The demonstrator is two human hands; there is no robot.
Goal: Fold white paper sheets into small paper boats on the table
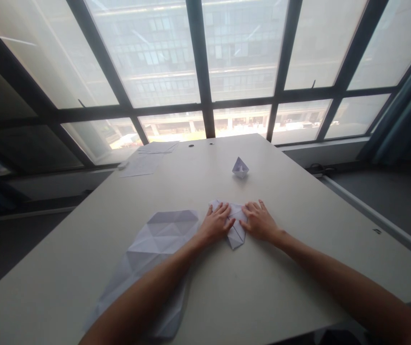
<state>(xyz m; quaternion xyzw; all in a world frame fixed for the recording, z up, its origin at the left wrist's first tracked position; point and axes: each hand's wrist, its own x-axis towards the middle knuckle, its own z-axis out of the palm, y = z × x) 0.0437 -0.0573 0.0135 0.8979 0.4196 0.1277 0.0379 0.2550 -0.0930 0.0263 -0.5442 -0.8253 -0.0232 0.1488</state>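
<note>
A small folded piece of white paper (236,235) lies on the table between my hands, its lower end narrowing toward me. My left hand (217,222) rests on its left side with the fingers laid out over it. On the right edge lies my right hand (260,220), fingers spread and pressing on the paper. The parts beneath my fingers are hidden. Beside and partly under my left forearm is a large creased sheet of paper (151,244) with fold lines all over it.
A folded paper boat (240,168) stands beyond my hands on the white table (299,282). Flat paper sheets (142,164) lie at the far left, near a small white object (123,165). Tall windows rise behind the table, and a curtain (403,105) hangs at the right.
</note>
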